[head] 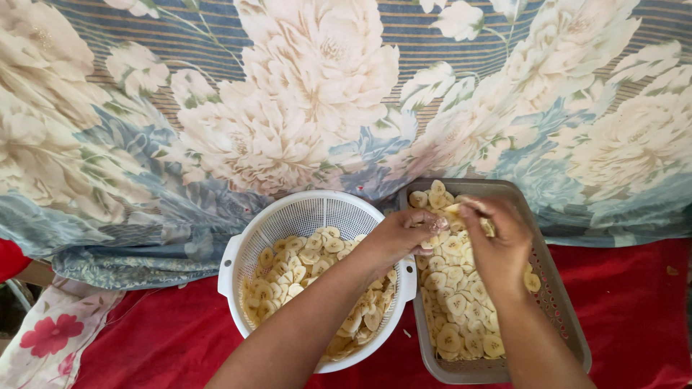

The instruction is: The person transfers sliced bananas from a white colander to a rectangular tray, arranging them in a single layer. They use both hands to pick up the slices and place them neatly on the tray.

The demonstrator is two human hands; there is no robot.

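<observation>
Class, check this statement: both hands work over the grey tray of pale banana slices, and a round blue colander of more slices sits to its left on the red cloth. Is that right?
Not quite: the colander is white, not blue, as the head view shows. The rest holds: both the left hand and right hand work over the grey tray of banana slices, and the colander sits to its left on the red cloth.

Both hands over grey tray (559,302) of banana slices (461,302); right hand (497,241) pinches slices, left hand (400,234) touches them; white colander (249,238) beside.
</observation>
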